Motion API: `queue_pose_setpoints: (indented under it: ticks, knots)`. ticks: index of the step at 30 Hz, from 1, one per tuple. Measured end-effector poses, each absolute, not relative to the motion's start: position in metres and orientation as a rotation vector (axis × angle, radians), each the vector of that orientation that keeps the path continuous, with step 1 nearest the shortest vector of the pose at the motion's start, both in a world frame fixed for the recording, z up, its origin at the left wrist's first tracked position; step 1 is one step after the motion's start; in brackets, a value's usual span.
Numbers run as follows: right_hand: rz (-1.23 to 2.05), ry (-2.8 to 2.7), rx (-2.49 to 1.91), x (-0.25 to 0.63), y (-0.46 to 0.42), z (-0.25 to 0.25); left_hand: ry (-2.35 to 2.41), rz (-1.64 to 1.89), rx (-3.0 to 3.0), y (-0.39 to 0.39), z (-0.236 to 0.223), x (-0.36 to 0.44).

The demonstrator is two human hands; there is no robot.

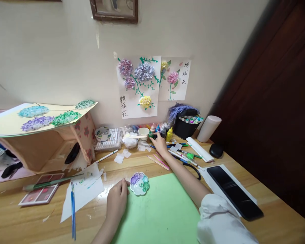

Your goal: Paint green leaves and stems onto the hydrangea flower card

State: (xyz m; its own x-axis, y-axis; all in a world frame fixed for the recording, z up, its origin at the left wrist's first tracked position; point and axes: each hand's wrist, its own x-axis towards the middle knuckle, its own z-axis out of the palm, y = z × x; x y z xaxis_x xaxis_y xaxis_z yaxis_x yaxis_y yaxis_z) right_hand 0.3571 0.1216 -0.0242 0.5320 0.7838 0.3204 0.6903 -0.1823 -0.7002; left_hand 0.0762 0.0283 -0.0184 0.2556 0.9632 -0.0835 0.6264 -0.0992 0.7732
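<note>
We see white, flower-shaped palette [139, 184] lying flat, wells up, lower middle of frame; purple stains upper-left wells, green stains right ones. Near frame centre, we see small nozzled bottles packed close: green bottle [150, 134] at left, yellow bottle [169, 135] upright at right, grey bottle [163, 131] between.

Clock positions taken from the palette [139, 184], lying at the green sheet's [165, 210] 11 o'clock corner. Left hand [117, 197]: 8 o'clock, fingers at palette rim. Right hand [160, 145]: 1 o'clock, fingers at bottles [163, 131], grip unclear. Brushes [72, 210]: 8 o'clock, further out. Phone [235, 193]: 3 o'clock. Posters [139, 88]: 12 o'clock.
</note>
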Motion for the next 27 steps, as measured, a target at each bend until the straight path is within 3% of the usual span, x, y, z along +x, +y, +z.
queue_pose_setpoints:
  ticks: [12,24,27]
  knots:
    - [0.052,-1.222,-1.796,0.357,0.117,-0.026,1.413,0.548,1.972,0.027,-0.018,0.075]
    - [-0.077,-1.383,-1.499,0.332,0.028,0.083,1.293,0.443,2.301,0.016,-0.015,0.074]
    - [0.278,-1.561,-1.376,0.33,0.006,0.091,1.233,0.458,2.343,0.015,-0.016,0.075]
